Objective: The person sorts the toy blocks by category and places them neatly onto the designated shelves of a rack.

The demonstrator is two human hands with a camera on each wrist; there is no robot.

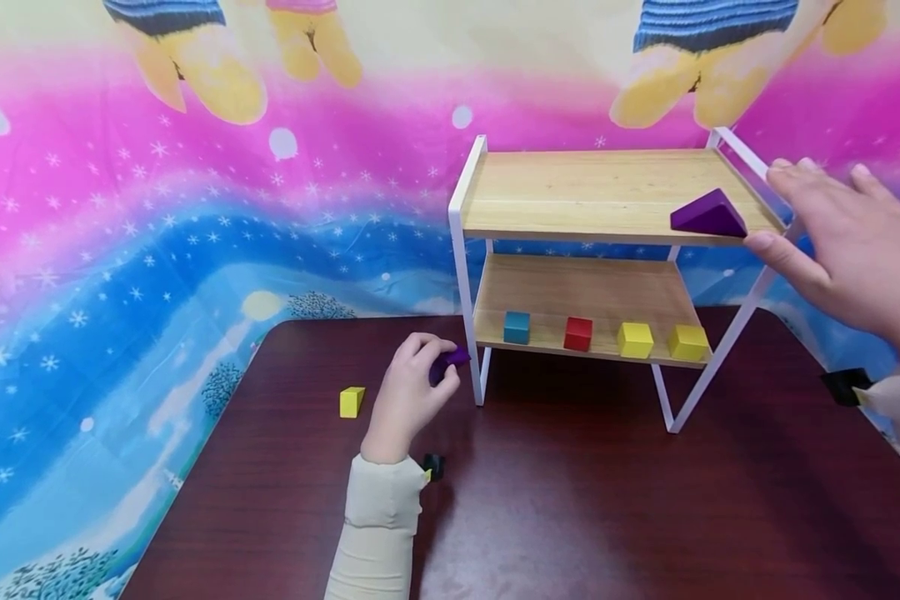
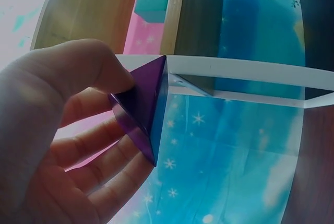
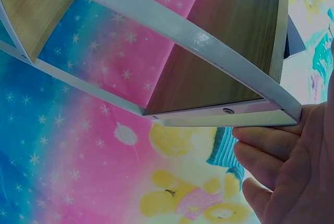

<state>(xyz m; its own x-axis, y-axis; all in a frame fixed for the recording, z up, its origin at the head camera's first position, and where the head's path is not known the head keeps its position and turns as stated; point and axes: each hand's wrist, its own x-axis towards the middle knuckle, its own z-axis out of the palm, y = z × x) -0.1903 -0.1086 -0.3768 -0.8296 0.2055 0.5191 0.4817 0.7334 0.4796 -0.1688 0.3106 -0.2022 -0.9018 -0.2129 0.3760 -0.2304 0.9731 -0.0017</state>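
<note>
My left hand (image 1: 412, 392) pinches a purple triangular block (image 2: 143, 101) between thumb and fingers, beside the left leg of a two-tier shelf (image 1: 592, 196). At the shelf's right side my right hand (image 1: 855, 242) has its fingers extended, resting at the white frame (image 3: 250, 85) near the upper corner. A second purple triangular block (image 1: 708, 215) lies at the right front of the top board, close to the right thumb. Along the lower board's front edge stand a blue cube (image 1: 517, 327), a red cube (image 1: 578, 334) and two yellow cubes (image 1: 635, 340).
A yellow block (image 1: 351, 402) sits on the dark brown table (image 1: 570, 517), left of the left hand. Behind the table hangs a colourful printed cloth (image 1: 195, 208). Slanted white legs (image 1: 690, 387) carry the shelf at its right.
</note>
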